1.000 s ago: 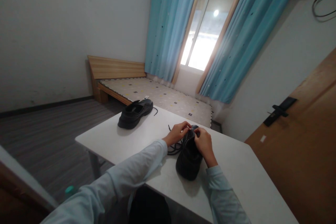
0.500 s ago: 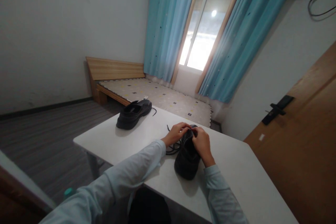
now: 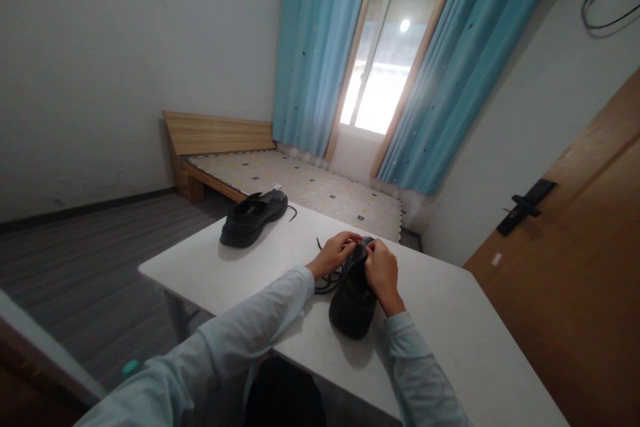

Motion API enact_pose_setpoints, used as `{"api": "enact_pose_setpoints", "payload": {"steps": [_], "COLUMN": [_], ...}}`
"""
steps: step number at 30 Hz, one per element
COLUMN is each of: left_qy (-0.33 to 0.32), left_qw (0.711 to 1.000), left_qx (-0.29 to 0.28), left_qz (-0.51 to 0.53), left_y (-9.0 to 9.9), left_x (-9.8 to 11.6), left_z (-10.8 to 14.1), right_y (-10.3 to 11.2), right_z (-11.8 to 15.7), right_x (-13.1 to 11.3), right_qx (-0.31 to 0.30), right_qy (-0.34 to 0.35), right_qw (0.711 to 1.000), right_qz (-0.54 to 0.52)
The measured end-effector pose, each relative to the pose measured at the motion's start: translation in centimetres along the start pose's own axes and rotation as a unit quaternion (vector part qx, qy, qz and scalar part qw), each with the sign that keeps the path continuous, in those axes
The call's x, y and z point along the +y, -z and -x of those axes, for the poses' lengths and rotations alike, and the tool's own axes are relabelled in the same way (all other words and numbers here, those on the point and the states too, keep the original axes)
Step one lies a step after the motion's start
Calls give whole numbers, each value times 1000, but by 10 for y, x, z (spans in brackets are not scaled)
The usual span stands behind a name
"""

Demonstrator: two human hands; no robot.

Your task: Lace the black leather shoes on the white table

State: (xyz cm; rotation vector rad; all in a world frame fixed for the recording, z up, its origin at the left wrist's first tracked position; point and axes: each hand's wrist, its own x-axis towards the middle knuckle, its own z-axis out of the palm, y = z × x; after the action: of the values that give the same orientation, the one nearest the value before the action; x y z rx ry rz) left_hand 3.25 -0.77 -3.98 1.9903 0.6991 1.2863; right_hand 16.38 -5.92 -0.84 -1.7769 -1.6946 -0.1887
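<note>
A black shoe (image 3: 352, 310) stands on the white table (image 3: 445, 333), its heel toward me and its toe pointing away. At the front of its opening, around the lacing area, both hands meet. My left hand (image 3: 336, 253) comes from the left, fingers closed in a pinch at the upper edge; what is between the fingertips is too small to make out. My right hand (image 3: 383, 270) is closed on the shoe's right side edge near the eyelets. Loose coils of black shoelace (image 3: 327, 285) lie beside the shoe, below my left hand.
A second black shoe (image 3: 250, 220) rests near the table's far left edge, a lace end (image 3: 293, 214) trailing from it. Behind the table is a bed with a patterned mattress (image 3: 310, 180). A wooden door (image 3: 575, 267) stands at the right.
Both hands stay at the front of the shoe with only small finger movements. The view has shifted slightly, and the near shoe's heel sits a touch further left.
</note>
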Motion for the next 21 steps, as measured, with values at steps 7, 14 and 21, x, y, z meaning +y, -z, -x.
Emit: {"api": "enact_pose_setpoints", "payload": {"steps": [7, 14, 21], "left_qy": [-22, -24, -30], "left_qw": [999, 998, 997], "left_qx": [-38, -47, -65], "left_qz": [-30, -26, -18], "left_y": [0, -1, 2], "left_x": [0, -4, -8], "left_z": [-2, -5, -10], "right_y": [2, 3, 4], "right_z": [3, 6, 7], "right_x": [5, 8, 8], "right_qx": [54, 75, 80], "right_qy": [-12, 91, 97], "right_qw": [997, 975, 969], "right_qz": [-54, -187, -214]}}
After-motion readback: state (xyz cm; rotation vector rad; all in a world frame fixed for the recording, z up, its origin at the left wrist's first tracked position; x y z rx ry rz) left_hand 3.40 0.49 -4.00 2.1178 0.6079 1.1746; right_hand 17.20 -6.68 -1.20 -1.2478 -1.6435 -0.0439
